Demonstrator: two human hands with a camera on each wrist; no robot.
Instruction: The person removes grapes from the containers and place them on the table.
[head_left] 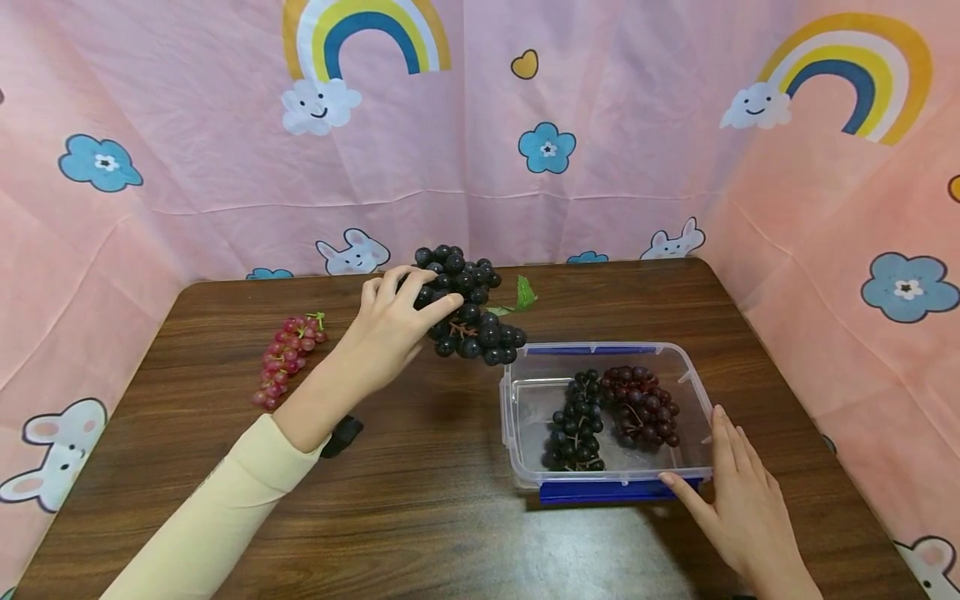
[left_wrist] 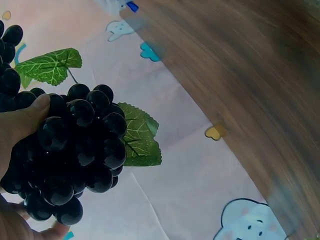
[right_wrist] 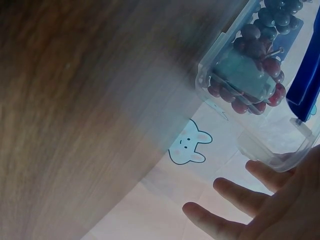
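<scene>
Stowed in clear container (head_left: 517, 417): 2 bunches. Black grape bunch (head_left: 468, 304) gripped in curled left hand (head_left: 390, 321), lifted beside container. Right hand (head_left: 738, 492) flat, steadying container corner. Remaining on table (head_left: 420, 517): 1 pink bunch (head_left: 288, 354).

1. The left arm (head_left: 225, 492) wears a long, close-fitting sleeve of pale cream-yellow cloth that ends at the wrist, with faint creases along its length.
2. A small black device (head_left: 343, 435) sits under the left wrist, just past the sleeve's cuff.
3. The left hand (head_left: 390, 325) is bare, with no ring or glove.
4. The right hand (head_left: 742, 508) is bare too; no sleeve shows at its wrist.
5. The nails on both hands are short and unpainted.
</scene>
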